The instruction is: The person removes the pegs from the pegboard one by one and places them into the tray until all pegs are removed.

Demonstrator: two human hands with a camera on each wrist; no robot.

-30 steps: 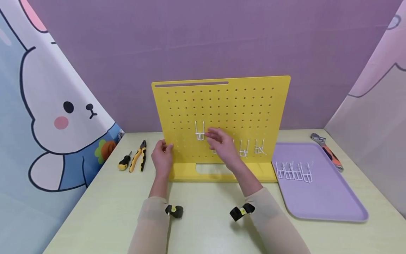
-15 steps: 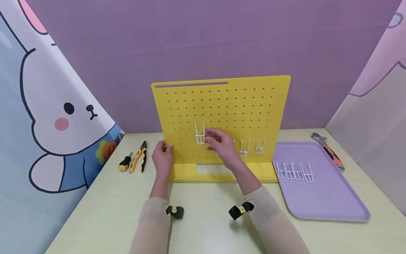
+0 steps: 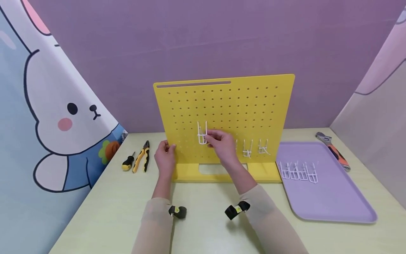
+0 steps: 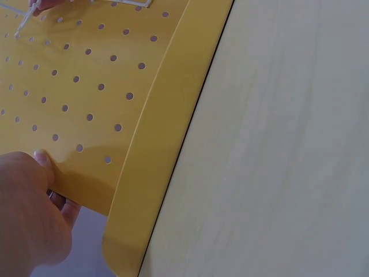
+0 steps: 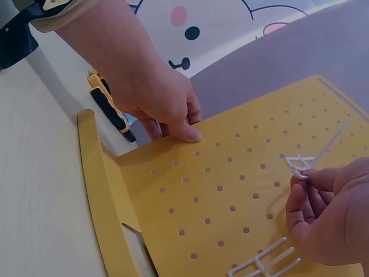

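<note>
A yellow pegboard (image 3: pixel 253 82) stands upright on its yellow base. My left hand (image 3: pixel 165 160) grips its left edge, thumb on the front face and fingers behind, as the right wrist view also shows. My right hand (image 3: pixel 226 148) pinches a white wire hook (image 5: pixel 300 163) by its lower part between thumb and fingers, in front of the board's left-middle area. The hook's two prongs point up against the board; whether they sit in holes is unclear. More white hooks (image 3: pixel 247 153) hang in a lower row to the right, one partly hidden behind my right hand.
A purple tray (image 3: pixel 333 201) on the right holds several white hooks (image 3: pixel 295 174) in a row. An orange-handled adjustable wrench (image 3: pixel 336 155) lies beyond its right edge. Left of the board are a screwdriver (image 3: pixel 128 163) and yellow-black pliers (image 3: pixel 142 156).
My right hand's fingers have drawn together on the hook's lower part, and the hook has tilted slightly. My left hand stays on the board's edge. The head view has shifted a little.
</note>
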